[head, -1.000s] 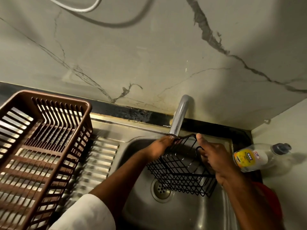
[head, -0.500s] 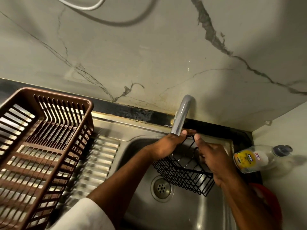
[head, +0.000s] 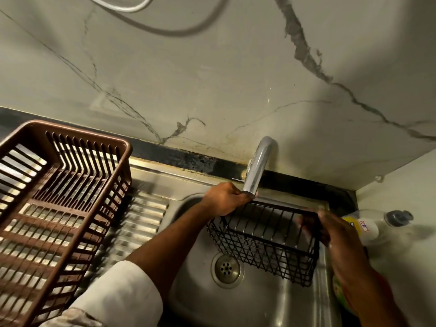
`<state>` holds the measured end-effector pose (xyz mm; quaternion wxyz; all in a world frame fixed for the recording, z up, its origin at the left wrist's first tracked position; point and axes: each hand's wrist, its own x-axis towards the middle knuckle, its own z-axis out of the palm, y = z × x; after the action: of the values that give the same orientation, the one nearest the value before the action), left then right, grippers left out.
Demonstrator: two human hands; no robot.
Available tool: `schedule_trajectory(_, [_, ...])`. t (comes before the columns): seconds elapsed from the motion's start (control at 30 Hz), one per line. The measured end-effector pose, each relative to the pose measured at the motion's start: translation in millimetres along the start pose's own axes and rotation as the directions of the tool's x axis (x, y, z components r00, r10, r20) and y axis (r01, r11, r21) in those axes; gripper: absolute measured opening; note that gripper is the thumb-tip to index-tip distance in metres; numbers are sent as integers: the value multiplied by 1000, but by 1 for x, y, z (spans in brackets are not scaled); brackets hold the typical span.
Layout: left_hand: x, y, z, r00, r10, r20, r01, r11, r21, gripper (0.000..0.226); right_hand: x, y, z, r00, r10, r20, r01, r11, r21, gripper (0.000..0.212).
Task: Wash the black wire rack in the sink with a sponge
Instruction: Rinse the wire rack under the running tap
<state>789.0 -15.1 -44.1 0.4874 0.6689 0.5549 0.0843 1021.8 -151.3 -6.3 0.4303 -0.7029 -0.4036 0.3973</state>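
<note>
Matt black wire rack [head: 264, 246], dull steel sink [head: 195, 293], shiny metal tap [head: 257, 171], brown plastic basket [head: 59, 208].

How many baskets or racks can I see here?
2. A brown plastic basket sits on the draining board at left; a black wire rack is held over the sink by the left hand and right hand.

A home kitchen, at the washing-up corner: a steel sink [head: 247, 303] with a ribbed draining board [head: 139, 223], a chrome tap [head: 257, 171] against a marble-veined wall [head: 212, 79], a brown plastic dish basket [head: 66, 208], and a bottle of dish soap [head: 368, 226] on the worktop [head: 412, 256].
</note>
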Motion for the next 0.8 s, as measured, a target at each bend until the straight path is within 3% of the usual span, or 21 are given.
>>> schedule_trajectory(0.07, [-2,10,1,996,77,-54,-62,970,237,54,9,-5,4,991,-123,57,131,977,-166,29])
schedule_trajectory(0.17, [1,21,19,964,253,-78,-195,876,441,56,18,-9,38,962,-154,224,250,821,-513,45])
schedule_trajectory(0.23, [0,27,29,948,303,-96,-222,849,480,42,18,-11,65,974,-82,210,209,679,-704,51])
schedule_trajectory(0.33, [-4,25,25,976,143,-162,-104,968,226,32,14,-13,81,990,-86,110,139,662,-737,54])
schedule_trajectory(0.4, [-9,25,16,983,152,-102,-151,988,17,35,17,-11,79,988,-115,108,157,670,-726,54])
schedule_trajectory(0.53, [-5,6,0,964,255,78,-185,850,-494,27,20,-5,65,995,-86,45,96,800,-593,65])
schedule_trajectory(0.57, [-5,-2,0,959,258,119,-155,825,-543,35,19,-6,61,996,-89,11,80,836,-544,69])
schedule_trajectory(0.67, [-10,-11,3,976,135,173,-41,888,-459,65,13,-5,56,991,-125,-47,82,847,-525,71])
schedule_trajectory(0.73, [-13,-3,7,978,103,180,-1,869,-494,53,9,-5,57,990,-123,-65,69,840,-538,71])
schedule_trajectory(0.8, [-19,14,4,977,154,146,-74,890,-449,50,7,-4,58,990,-99,-101,32,851,-524,70])
